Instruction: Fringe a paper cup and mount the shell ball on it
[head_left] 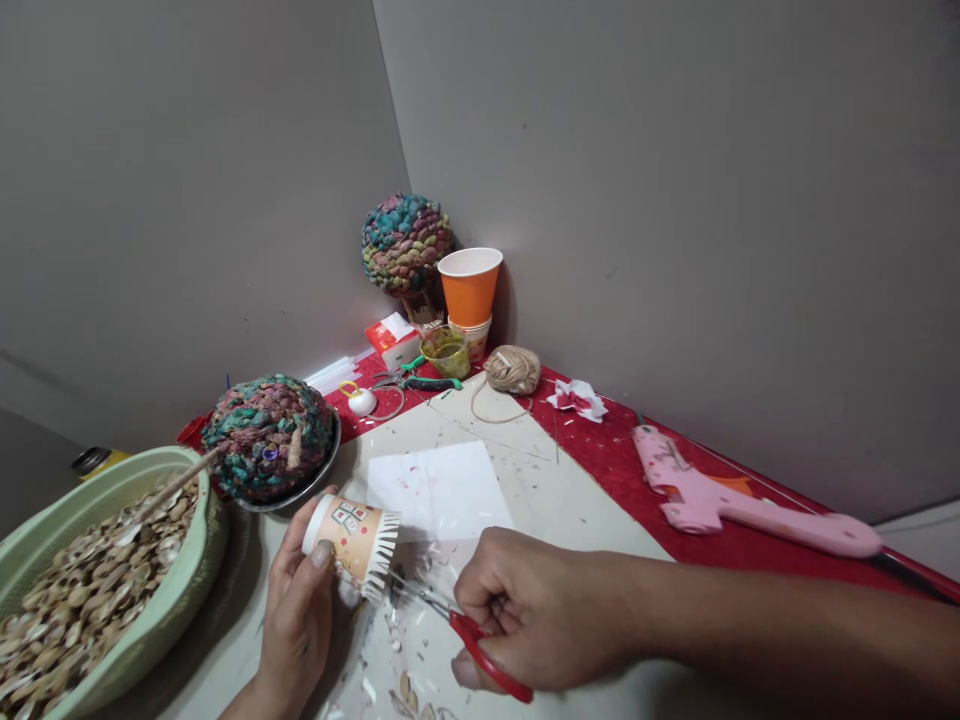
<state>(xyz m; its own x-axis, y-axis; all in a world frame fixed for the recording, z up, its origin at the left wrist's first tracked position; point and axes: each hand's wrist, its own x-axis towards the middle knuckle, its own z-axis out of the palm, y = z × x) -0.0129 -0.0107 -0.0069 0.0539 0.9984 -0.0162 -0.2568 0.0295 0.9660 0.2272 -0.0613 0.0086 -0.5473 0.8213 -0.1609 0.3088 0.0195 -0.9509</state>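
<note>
My left hand (300,600) is wrapped round a paper cup (351,538) that lies on its side, its base toward the left. The cup is tan with a printed pattern, and its right-hand edge is cut into a fringe of short white strips. In my right hand (517,610) are red-handled scissors (484,655), my fingers closed on the handles. The blades point left and reach the lower part of the fringed edge. Small paper scraps lie below the cup, along with bits of shell.
A green basket (214,540) of shells stands at left, near a colourful shell-covered ball (270,435) in a bowl. A pink glue gun (750,505) lies right. Behind are twine (513,369), pliers (431,383), an orange cup (470,290) and white paper (442,485).
</note>
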